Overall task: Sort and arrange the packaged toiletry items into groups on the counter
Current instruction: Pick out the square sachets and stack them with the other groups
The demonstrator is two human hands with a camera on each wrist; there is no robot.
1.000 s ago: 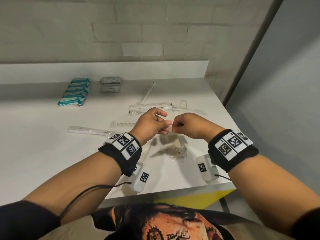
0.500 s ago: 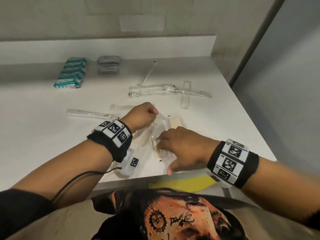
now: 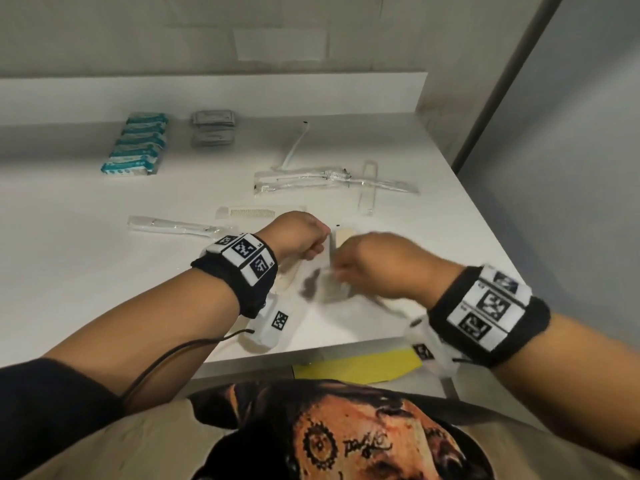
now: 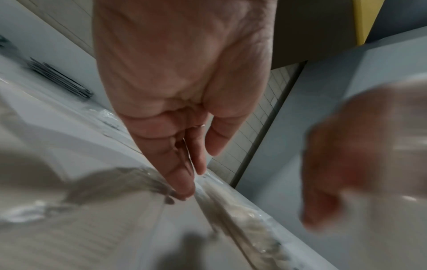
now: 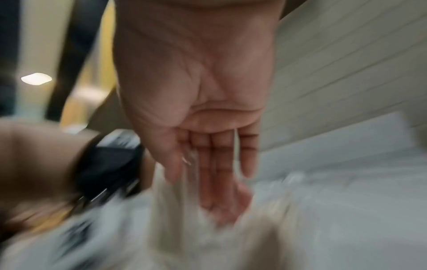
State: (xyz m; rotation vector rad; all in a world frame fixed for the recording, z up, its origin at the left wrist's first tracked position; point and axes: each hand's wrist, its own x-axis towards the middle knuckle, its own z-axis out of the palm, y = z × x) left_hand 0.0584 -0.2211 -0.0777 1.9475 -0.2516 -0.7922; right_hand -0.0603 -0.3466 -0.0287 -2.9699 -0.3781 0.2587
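Several beige combs in clear wrappers [image 3: 344,233] lie in a loose pile near the white counter's [image 3: 86,271] front edge. My left hand [image 3: 320,242] is over the pile's left side. In the left wrist view its thumb and fingers [image 4: 184,182] pinch the thin clear edge of a comb wrapper [image 4: 233,206]. My right hand [image 3: 337,268] is blurred just to the right, fingers bent down onto a clear packet [image 3: 332,289]. In the right wrist view, film shows between its thumb and fingers [image 5: 208,164]. Another comb [image 3: 287,278] lies partly hidden under my left wrist.
Teal packets [image 3: 136,145] and grey packets [image 3: 213,128] sit in rows at the back left. Wrapped toothbrushes [image 3: 311,178] lie crossed at the back right; one more [image 3: 173,225] and a wrapped comb [image 3: 252,213] lie left of my hands. The counter ends close on the right.
Both hands came down from mid-air onto the pile of wrapped combs. Since half a second ago the right hand has lifted off the counter and moved in toward the left hand.
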